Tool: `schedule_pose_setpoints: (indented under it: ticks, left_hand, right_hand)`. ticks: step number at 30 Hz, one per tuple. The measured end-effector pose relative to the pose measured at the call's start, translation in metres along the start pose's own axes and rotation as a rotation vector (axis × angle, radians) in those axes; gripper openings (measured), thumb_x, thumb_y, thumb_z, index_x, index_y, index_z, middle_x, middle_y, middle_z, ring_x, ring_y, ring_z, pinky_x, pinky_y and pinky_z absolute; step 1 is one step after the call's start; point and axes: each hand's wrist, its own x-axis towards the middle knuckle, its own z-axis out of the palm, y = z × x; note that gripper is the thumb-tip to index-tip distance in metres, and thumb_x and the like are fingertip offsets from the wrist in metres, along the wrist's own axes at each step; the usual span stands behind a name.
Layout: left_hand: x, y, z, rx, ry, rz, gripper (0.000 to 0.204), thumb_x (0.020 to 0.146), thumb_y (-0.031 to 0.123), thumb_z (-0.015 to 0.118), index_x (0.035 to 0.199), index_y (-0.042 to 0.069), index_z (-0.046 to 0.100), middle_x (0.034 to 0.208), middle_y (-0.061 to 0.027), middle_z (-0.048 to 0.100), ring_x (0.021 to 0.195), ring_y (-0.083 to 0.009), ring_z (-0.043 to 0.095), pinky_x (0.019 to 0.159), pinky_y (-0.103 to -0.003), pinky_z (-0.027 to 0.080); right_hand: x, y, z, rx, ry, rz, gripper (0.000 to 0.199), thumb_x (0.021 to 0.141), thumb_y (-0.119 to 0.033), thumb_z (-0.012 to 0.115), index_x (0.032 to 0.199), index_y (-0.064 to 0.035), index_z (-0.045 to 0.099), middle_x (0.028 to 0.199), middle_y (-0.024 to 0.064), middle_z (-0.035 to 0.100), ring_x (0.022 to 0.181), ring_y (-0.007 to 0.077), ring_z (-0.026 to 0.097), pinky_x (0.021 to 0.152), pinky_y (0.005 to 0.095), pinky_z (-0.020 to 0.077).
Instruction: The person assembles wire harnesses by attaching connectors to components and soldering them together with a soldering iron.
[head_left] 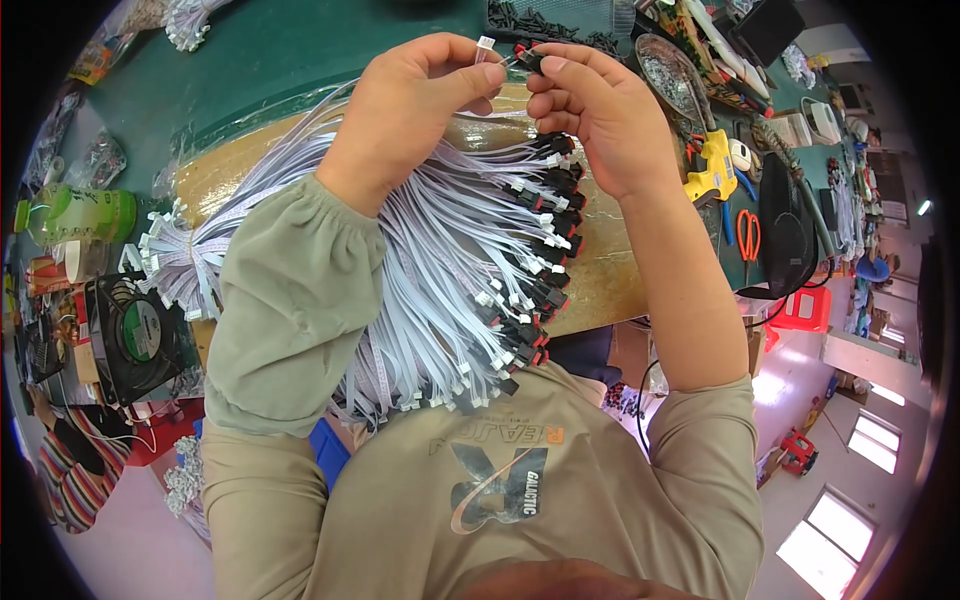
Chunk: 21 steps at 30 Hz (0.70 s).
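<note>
Both my hands are raised at the far side of the work board (610, 270). My left hand (430, 90) pinches a cable by its end, and a small white connector (485, 45) sticks up above the fingers. In my right hand (605, 110) a black connector with red parts (528, 57) is held between thumb and fingers, close to the left fingertips. Thin wire shows between the two hands. Under my wrists a large bundle of white ribbon cables (430, 260) fans out, with black and red connectors (550, 290) along its right side.
At the back stands a clear tray of black parts (560, 20). To the right lie a yellow glue gun (712, 165), orange-handled scissors (747, 235) and a round dish (668, 75). On the left are a green bottle (85, 214) and a black fan (140, 335).
</note>
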Motion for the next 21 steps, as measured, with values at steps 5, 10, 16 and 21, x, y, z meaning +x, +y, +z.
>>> schedule_pose_setpoints:
  ticks: [5, 10, 16, 21]
  left_hand:
    - [-0.0001, 0.0005, -0.0003, 0.008, -0.006, -0.002, 0.023, 0.087, 0.018, 0.068, 0.102, 0.001, 0.065, 0.087, -0.0011, 0.064, 0.079, -0.0095, 0.058, 0.074, -0.022, 0.046]
    - [-0.0006, 0.0009, -0.0002, 0.013, -0.011, -0.016, 0.022, 0.087, 0.019, 0.068, 0.101, 0.001, 0.065, 0.087, -0.0008, 0.064, 0.079, -0.0090, 0.058, 0.075, -0.022, 0.046]
    - [-0.0002, -0.0003, -0.0008, 0.005, -0.020, -0.003, 0.022, 0.087, 0.018, 0.068, 0.101, 0.001, 0.065, 0.086, -0.0008, 0.063, 0.079, -0.0088, 0.058, 0.075, -0.022, 0.046]
    - [0.0003, -0.0006, -0.0009, 0.021, -0.029, -0.022, 0.022, 0.087, 0.018, 0.068, 0.101, 0.001, 0.064, 0.085, -0.0013, 0.063, 0.079, -0.0088, 0.058, 0.074, -0.022, 0.045]
  right_hand:
    - [-0.0007, -0.0001, 0.0007, -0.026, -0.022, 0.015, 0.027, 0.090, -0.016, 0.059, 0.109, 0.0037, 0.061, 0.089, 0.0082, 0.064, 0.074, 0.0129, 0.062, 0.065, 0.0237, 0.0513]
    - [-0.0010, -0.0002, 0.0000, -0.021, -0.012, 0.008, 0.026, 0.090, -0.015, 0.060, 0.109, 0.0029, 0.061, 0.089, 0.0083, 0.064, 0.073, 0.0128, 0.062, 0.064, 0.0234, 0.0510]
    - [0.0003, 0.0010, -0.0007, -0.037, -0.021, 0.028, 0.027, 0.089, -0.015, 0.061, 0.109, 0.0028, 0.061, 0.089, 0.0081, 0.064, 0.073, 0.0126, 0.062, 0.064, 0.0232, 0.0505]
    - [0.0007, 0.0019, -0.0037, -0.065, -0.025, 0.021, 0.027, 0.090, -0.017, 0.061, 0.111, -0.0004, 0.062, 0.089, 0.0058, 0.065, 0.074, 0.0115, 0.062, 0.065, 0.0231, 0.0499]
